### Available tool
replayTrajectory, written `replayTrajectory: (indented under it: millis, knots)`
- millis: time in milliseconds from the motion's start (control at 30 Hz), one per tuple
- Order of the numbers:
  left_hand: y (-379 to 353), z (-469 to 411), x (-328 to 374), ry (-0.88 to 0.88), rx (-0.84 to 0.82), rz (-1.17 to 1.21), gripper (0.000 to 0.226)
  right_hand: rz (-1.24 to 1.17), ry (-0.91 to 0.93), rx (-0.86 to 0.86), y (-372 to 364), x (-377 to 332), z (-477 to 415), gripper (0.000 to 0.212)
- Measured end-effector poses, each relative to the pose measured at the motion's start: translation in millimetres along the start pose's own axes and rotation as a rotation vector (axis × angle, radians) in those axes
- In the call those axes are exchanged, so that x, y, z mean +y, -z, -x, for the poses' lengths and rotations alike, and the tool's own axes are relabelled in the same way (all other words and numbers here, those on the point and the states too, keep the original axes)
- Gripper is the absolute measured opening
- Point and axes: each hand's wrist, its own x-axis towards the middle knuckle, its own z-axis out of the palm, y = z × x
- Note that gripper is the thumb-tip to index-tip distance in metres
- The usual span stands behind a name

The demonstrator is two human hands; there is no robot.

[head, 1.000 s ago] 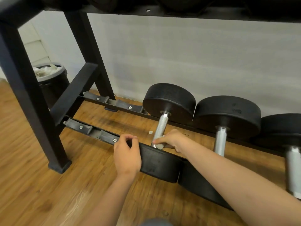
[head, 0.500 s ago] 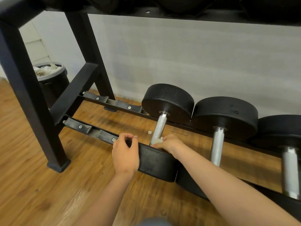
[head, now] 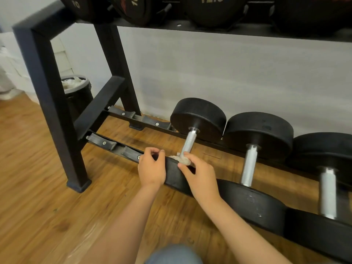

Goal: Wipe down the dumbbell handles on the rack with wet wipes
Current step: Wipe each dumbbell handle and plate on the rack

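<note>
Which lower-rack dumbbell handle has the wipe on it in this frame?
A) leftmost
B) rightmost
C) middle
A: the right hand pinches the wipe at the near end of the leftmost handle, while the left hand grips that dumbbell's near head.

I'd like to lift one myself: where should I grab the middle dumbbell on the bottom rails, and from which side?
Take the middle dumbbell by its metal handle, reaching from above and in front. The handle is slim and bare between two broad black heads, likely too wide to grasp; the left dumbbell and right dumbbell crowd its sides.
</note>
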Motion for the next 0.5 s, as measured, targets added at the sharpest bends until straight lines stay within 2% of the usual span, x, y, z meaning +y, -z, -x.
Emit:
replayTrajectory:
  millis: [233,367,500]
  knots:
    - [-1,0,-4,-0.013,-0.005,-0.023,0.015,0.133,0.313,0.117,-25,19,46,0.040]
    - [-3,-3,-8,-0.029,-0.001,-0.023,0.017,0.309,0.335,0.093,-45,35,74,0.060]
    - [-4,-5,-9,-0.039,-0.005,-0.025,0.019,0.526,0.303,0.154,-46,26,50,0.060]
